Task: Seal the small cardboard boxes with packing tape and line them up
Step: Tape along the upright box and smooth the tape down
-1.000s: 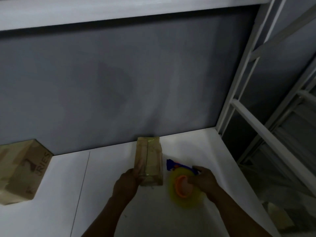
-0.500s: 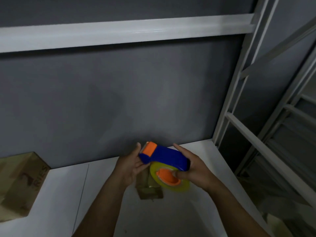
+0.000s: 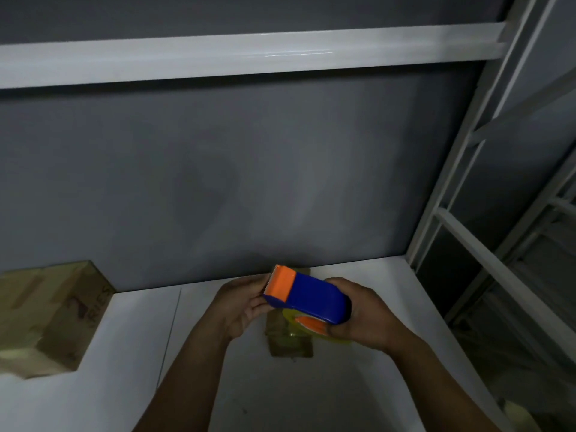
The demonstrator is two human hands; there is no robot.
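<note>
A blue tape dispenser (image 3: 311, 299) with an orange cutter end and a yellowish tape roll hangs above the white shelf (image 3: 343, 385). My right hand (image 3: 364, 316) grips its rear end, fingers curled round the body and roll. My left hand (image 3: 243, 304) touches the orange cutter end with its fingertips; how they close on it I cannot make out. Under the dispenser a small taped cardboard box (image 3: 288, 339) lies on the shelf, mostly hidden by the hands and dispenser.
A larger cardboard box (image 3: 50, 316) with printed letters sits at the shelf's left. A grey back wall (image 3: 249, 182) closes the shelf behind, a white shelf beam (image 3: 249, 57) runs overhead, and white metal rack uprights (image 3: 452, 182) stand on the right.
My left hand let go of the small box and came up to the dispenser's cutter end. My right hand lifted the dispenser off the shelf and tilted it above the box.
</note>
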